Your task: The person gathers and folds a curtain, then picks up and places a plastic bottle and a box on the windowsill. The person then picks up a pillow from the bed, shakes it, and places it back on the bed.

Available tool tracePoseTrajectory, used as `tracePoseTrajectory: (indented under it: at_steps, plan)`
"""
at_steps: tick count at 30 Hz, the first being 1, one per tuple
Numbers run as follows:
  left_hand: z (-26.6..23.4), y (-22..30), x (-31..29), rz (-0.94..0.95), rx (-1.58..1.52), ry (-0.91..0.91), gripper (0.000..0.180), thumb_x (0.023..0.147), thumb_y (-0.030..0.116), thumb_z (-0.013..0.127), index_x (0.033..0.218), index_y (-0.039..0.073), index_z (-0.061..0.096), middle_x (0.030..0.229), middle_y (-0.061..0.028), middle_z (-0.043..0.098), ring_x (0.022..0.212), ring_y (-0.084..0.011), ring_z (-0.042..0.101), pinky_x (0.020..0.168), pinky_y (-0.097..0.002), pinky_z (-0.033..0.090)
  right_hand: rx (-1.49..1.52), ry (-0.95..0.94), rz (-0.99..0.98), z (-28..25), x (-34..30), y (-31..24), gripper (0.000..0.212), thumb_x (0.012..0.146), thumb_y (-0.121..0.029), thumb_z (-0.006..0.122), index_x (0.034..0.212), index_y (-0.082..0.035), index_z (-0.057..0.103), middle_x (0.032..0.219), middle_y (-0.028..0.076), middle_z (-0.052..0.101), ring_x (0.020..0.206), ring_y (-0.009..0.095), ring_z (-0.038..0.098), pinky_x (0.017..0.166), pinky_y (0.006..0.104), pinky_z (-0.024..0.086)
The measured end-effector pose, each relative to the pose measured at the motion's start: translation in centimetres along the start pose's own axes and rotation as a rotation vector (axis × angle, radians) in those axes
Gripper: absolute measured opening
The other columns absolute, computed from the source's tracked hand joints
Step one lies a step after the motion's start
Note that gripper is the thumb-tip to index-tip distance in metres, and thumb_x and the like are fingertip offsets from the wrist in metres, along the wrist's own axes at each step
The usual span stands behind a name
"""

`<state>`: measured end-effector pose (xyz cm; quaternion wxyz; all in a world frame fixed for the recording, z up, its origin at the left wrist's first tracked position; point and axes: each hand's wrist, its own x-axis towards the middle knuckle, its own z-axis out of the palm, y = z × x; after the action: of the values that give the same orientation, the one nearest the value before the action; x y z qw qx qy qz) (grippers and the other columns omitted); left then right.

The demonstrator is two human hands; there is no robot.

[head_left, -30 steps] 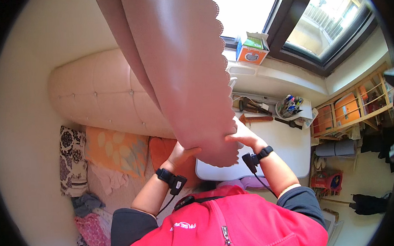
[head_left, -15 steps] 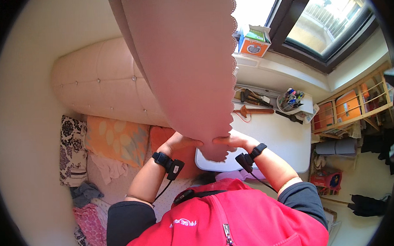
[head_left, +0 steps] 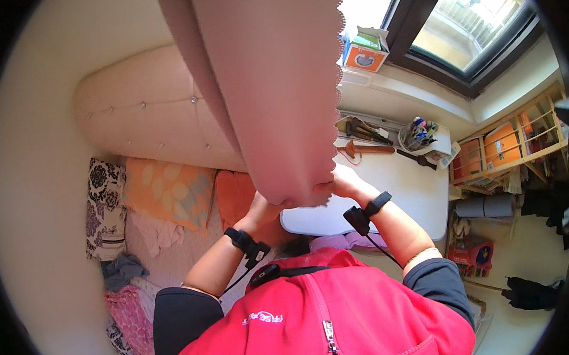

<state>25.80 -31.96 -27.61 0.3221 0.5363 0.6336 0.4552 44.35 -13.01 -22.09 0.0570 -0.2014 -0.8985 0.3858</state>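
A pink curtain (head_left: 274,95) with a scalloped, eyelet-trimmed edge hangs down in front of me, one long fold running along its left side. Its bottom end is gripped between my two hands. My left hand (head_left: 262,213) closes on the lower left corner, my right hand (head_left: 348,181) on the lower right beside the trimmed edge. Most fingers of both hands are hidden by the cloth, which bulges where they press it. Black straps with small boxes and cables sit on both wrists.
Behind the curtain stands a tufted pink headboard (head_left: 136,114), with an orange patterned pillow (head_left: 171,192) below it. On the right a white table (head_left: 400,198) holds tools and a pen holder (head_left: 418,133). A box (head_left: 365,50) stands by the window (head_left: 472,30); a wooden rack (head_left: 512,152) is far right.
Both hands have moved up a little with the curtain's bottom end. My thumbs, which lay on top of the cloth, are now mostly covered by it.
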Motion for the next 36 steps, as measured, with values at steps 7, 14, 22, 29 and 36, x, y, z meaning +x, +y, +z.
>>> tracePoseTrajectory:
  at_steps: [7, 14, 22, 29, 36]
  plan:
    - [-0.1, -0.8, -1.2, -0.229, 0.113, 0.085, 0.024, 0.093, 0.017, 0.065, 0.110, 0.000, 0.065, 0.102, -0.0108, 0.070, 0.090, -0.0223, 0.068, 0.073, -0.0389, 0.055, 0.582, -0.233, 0.485, 1.4, -0.8, 1.1, 0.022, 0.090, -0.022, 0.067, 0.102, -0.004, 0.071, 0.081, 0.008, 0.072, 0.074, 0.020, 0.071, 0.070, 0.0327, 0.056]
    - [1.1, -0.9, -2.7, -0.396, -1.134, 0.066, 0.025, 0.091, 0.005, 0.067, 0.115, 0.001, 0.062, 0.104, -0.0076, 0.069, 0.094, -0.0165, 0.065, 0.084, -0.0322, 0.054, 1.749, 0.041, 0.203, 6.4, -0.5, 2.3, 0.048, 0.091, -0.013, 0.064, 0.135, -0.002, 0.050, 0.132, 0.010, 0.057, 0.121, 0.025, 0.056, 0.104, 0.0417, 0.045]
    - [1.6, 2.8, 2.6, -0.117, -1.099, 0.652, 0.053, 0.073, -0.017, 0.059, 0.122, 0.003, 0.054, 0.118, -0.0090, 0.062, 0.108, -0.0204, 0.060, 0.098, -0.0348, 0.047, 1.919, 0.477, 0.343, 7.8, 4.5, 3.4, 0.043, 0.087, -0.006, 0.067, 0.128, -0.005, 0.053, 0.124, 0.010, 0.060, 0.117, 0.027, 0.057, 0.102, 0.0439, 0.047]
    - [-2.7, 2.7, 7.4, -0.263, -1.410, 0.169, 0.051, 0.074, -0.013, 0.058, 0.122, 0.004, 0.058, 0.110, -0.0053, 0.065, 0.105, -0.0207, 0.062, 0.097, -0.0348, 0.049, 1.933, 0.367, 0.286, 5.9, 8.9, 4.9, 0.050, 0.090, -0.006, 0.065, 0.135, -0.004, 0.044, 0.125, 0.012, 0.058, 0.116, 0.027, 0.057, 0.100, 0.0425, 0.050]
    - [-4.3, -0.4, 10.3, -0.130, -0.552, 0.075, 0.020, 0.083, -0.008, 0.065, 0.097, 0.004, 0.070, 0.091, 0.0008, 0.068, 0.082, -0.0085, 0.063, 0.069, -0.0261, 0.054, 1.259, 0.413, 0.556, 3.9, 8.3, 1.5, 0.058, 0.094, -0.023, 0.066, 0.140, -0.007, 0.036, 0.120, 0.016, 0.055, 0.098, 0.027, 0.063, 0.082, 0.0387, 0.058]
